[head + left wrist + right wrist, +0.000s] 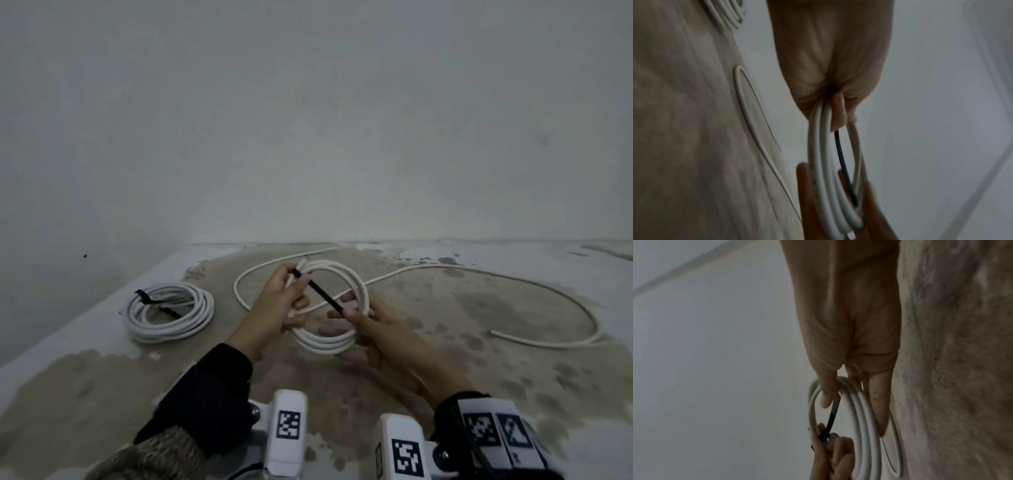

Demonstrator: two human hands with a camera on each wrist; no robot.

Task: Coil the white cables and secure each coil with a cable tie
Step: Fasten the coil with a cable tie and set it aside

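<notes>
Above the stained surface, both hands hold up a white cable coil (329,344). A black cable tie (318,291) runs straight across the coil's opening from one hand to the other. My left hand (291,287) pinches the tie's far end against the coil's upper left rim. My right hand (349,315) pinches the near end with its thumb, its other fingers spread behind the coil's right side. The left wrist view shows the coil (818,154) edge-on with the tie (840,155) inside it. In the right wrist view the tie (833,412) passes in front of the coil (863,410).
A second white coil (169,313), bound with a black tie (147,297), lies to the left. An uncoiled white cable (479,274) snakes across the right side, and one loop (239,291) lies behind my left hand. A wall stands close behind. The surface drops off at its left edge.
</notes>
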